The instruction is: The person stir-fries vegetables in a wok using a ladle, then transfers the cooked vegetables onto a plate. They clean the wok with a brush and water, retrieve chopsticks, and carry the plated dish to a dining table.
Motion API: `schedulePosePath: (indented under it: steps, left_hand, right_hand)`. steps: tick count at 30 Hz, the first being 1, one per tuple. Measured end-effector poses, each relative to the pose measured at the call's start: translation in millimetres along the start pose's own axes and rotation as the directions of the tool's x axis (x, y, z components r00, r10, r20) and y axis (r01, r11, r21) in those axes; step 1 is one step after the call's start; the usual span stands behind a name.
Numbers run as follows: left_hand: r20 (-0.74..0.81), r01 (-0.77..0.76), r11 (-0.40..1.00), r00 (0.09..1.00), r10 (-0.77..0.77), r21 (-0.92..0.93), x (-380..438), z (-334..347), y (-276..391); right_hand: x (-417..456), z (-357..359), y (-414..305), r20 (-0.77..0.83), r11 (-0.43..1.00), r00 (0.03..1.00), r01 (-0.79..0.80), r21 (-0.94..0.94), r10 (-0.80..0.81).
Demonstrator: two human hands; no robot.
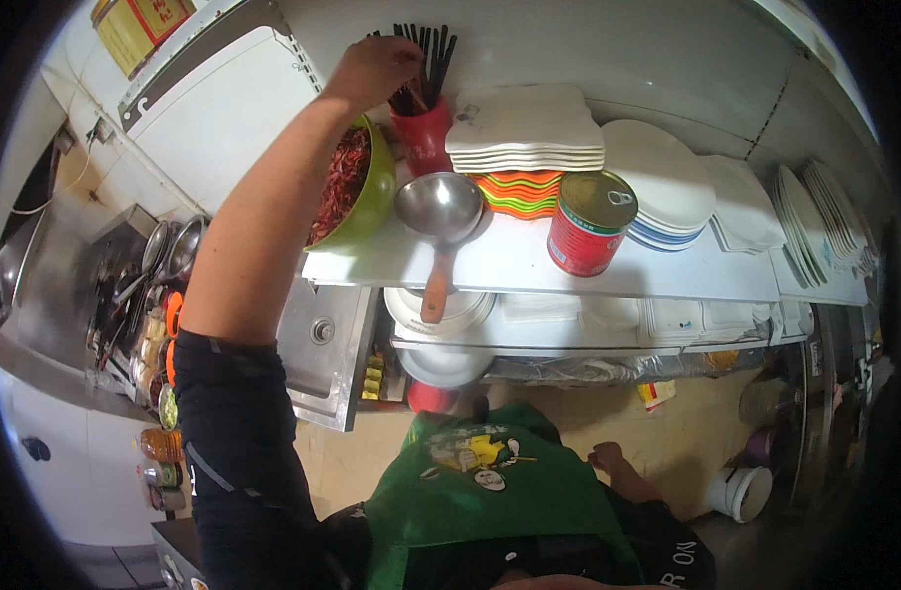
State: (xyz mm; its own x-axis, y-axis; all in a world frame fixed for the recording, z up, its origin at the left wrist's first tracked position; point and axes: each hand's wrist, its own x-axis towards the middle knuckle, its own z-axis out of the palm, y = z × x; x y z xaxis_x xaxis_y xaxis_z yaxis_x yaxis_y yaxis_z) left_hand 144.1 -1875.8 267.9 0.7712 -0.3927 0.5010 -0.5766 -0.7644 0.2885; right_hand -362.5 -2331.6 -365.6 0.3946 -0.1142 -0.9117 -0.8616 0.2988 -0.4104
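My left hand (380, 71) reaches up to the black chopsticks (439, 63) that stand in a red cup (422, 136) on the upper shelf. Its fingers are among the sticks, and their grip is hidden from above. Under my left forearm sits a green bowl (380, 188) full of dried red chillies (345, 177), partly covered by the arm. Beside the bowl lies a steel ladle (439, 206), its wooden handle sticking out past the shelf edge. My right hand (606, 457) hangs low beside my green apron (494, 509). Its fingers look curled, but the palm is hidden.
A red tin can (592, 225) stands near the front of the shelf (509, 258). Behind it are stacked white square plates (524, 122) and orange and green dishes (520, 193). A steel sink (321, 369) is below left. A white bucket (741, 494) rests on the floor at right.
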Motion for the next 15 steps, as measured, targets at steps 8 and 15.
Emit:
schedulePosePath:
  steps: [8, 15]
  left_hand:
    - [0.113, -0.022, 0.997, 0.993, 0.031, -0.073, 1.3, -10.4, -9.7]
    - [0.066, -0.01, 1.0, 0.998, 0.009, 0.022, -0.1, -25.0, -0.4]
  right_hand:
    - [13.8, -31.3, 13.8, 0.736, 0.056, 0.387, 0.901, -0.431, -0.555]
    - [3.1, 11.8, -31.4, 0.007, 0.997, 1.0, 0.024, -0.074, -0.024]
